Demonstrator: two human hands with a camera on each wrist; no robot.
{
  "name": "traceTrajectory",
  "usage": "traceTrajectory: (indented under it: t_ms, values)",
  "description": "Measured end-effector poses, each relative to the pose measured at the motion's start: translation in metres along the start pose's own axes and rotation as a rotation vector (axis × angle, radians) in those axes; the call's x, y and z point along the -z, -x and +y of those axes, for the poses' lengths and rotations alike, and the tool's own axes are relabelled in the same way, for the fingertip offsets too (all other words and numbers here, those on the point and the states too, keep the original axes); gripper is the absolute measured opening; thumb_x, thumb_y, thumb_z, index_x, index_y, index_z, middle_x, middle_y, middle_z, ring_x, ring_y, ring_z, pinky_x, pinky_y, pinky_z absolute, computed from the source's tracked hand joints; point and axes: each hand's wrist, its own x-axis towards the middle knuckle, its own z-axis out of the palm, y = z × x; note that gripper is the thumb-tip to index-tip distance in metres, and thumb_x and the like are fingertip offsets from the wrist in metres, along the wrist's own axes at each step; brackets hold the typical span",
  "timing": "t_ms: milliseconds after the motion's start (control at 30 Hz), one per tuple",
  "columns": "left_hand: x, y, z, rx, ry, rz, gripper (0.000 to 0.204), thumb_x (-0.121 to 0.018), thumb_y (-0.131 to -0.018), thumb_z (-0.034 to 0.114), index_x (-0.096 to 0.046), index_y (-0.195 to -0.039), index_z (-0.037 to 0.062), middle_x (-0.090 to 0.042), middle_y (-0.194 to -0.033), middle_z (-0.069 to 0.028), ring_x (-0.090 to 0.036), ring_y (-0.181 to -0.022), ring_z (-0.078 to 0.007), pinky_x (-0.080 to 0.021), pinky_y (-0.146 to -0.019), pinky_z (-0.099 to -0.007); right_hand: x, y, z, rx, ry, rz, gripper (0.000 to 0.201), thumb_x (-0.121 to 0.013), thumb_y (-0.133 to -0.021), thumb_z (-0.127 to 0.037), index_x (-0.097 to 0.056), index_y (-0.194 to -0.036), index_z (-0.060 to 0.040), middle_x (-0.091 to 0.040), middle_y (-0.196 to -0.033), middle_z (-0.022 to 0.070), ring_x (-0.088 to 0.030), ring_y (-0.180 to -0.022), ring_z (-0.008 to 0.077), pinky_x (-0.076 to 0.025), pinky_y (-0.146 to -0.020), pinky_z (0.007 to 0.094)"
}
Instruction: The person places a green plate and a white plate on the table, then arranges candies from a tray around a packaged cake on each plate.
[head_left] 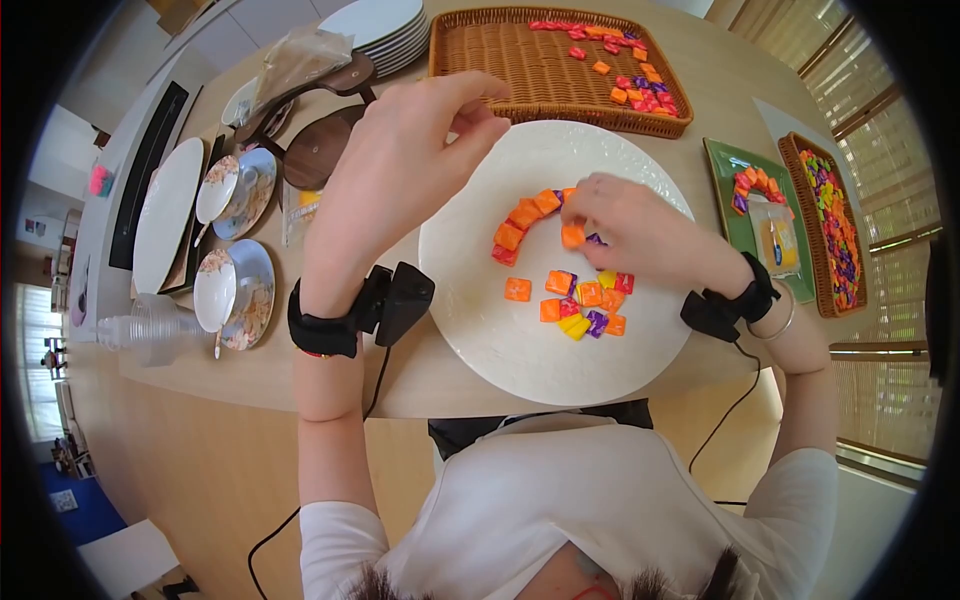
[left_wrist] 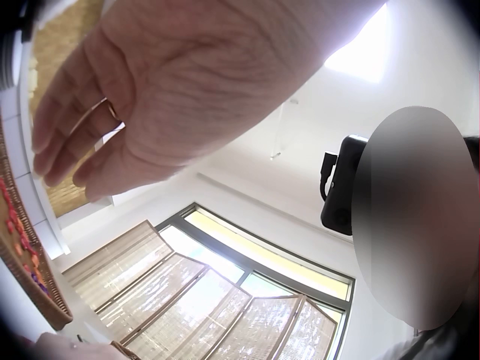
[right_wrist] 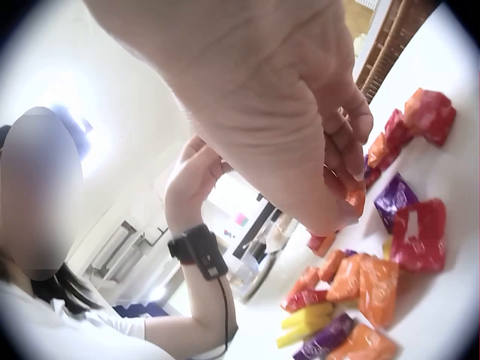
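Observation:
A large white plate (head_left: 465, 320) carries wrapped candies in orange, red, yellow and purple. Some form an arc (head_left: 527, 213) on its far side; a loose group (head_left: 590, 297) lies nearer the person, with a single orange candy (head_left: 517, 290) to its left. Over the plate, my right hand (head_left: 630, 228) pinches an orange candy (right_wrist: 355, 199) between thumb and fingers, by the right end of the arc. A purple candy (right_wrist: 394, 199) shows close to those fingertips. My left hand (head_left: 420, 150) is raised above the plate's far left rim, fingers loosely bent, holding nothing.
Behind the plate is a wicker basket (head_left: 500, 85) with scattered candies. To the right are a green plate (head_left: 735, 230) with candies and a packet, and a candy-filled basket (head_left: 797, 165). Stacked white plates (head_left: 375, 22), floral cups (head_left: 215, 290) on saucers and plastic cups (head_left: 165, 330) stand left.

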Motion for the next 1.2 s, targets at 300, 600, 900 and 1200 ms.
traceTrajectory:
  t_ms: [300, 600, 900, 1200]
  values:
    - [-0.005, 0.0, -0.002, -0.017, 0.065, 0.063, 0.025, -0.068, -0.089, 0.017, -0.069, -0.11, 0.0015, -0.072, -0.088, -0.0162, -0.07, -0.079, -0.0313, -0.055, -0.073, -0.0374, 0.008, -0.019, 0.033, -0.076, 0.121, 0.025, 0.014, -0.063, -0.083, -0.006, -0.062, -0.097, -0.0016, -0.062, -0.098, 0.0122, -0.059, -0.097, 0.0295, -0.05, -0.085, 0.039]
    - [-0.002, 0.001, -0.001, -0.01, 0.013, 0.009, 0.03, -0.068, -0.095, 0.015, -0.067, -0.12, -0.0003, -0.072, -0.093, -0.0107, -0.067, -0.084, -0.0158, -0.054, -0.074, -0.029, 0.003, -0.022, 0.034, 0.082, 0.194, 0.111, 0.017, -0.064, -0.078, -0.005, -0.064, -0.095, -0.0019, -0.063, -0.093, 0.0132, -0.06, -0.098, 0.0315, -0.05, -0.083, 0.0418]
    - [-0.002, 0.001, 0.002, 0.009, 0.025, -0.004, 0.03, -0.068, -0.094, 0.015, -0.067, -0.12, -0.0002, -0.073, -0.093, -0.0108, -0.067, -0.084, -0.0162, -0.055, -0.074, -0.0294, -0.016, -0.021, -0.036, 0.279, 0.123, -0.112, 0.019, -0.074, -0.078, -0.015, -0.064, -0.09, -0.0035, -0.065, -0.092, 0.0105, -0.062, -0.093, 0.0289, -0.049, -0.085, 0.0388]
    - [-0.004, 0.001, 0.001, -0.026, 0.041, 0.024, 0.029, -0.067, -0.092, 0.015, -0.067, -0.117, 0.0001, -0.072, -0.09, -0.0138, -0.068, -0.081, -0.0242, -0.054, -0.073, -0.0333, -0.043, -0.022, -0.045, 0.479, 0.373, -0.045, 0.011, -0.067, -0.074, -0.007, -0.059, -0.08, -0.001, -0.064, -0.075, 0.0098, -0.065, -0.077, 0.0248, -0.048, -0.069, 0.0346]
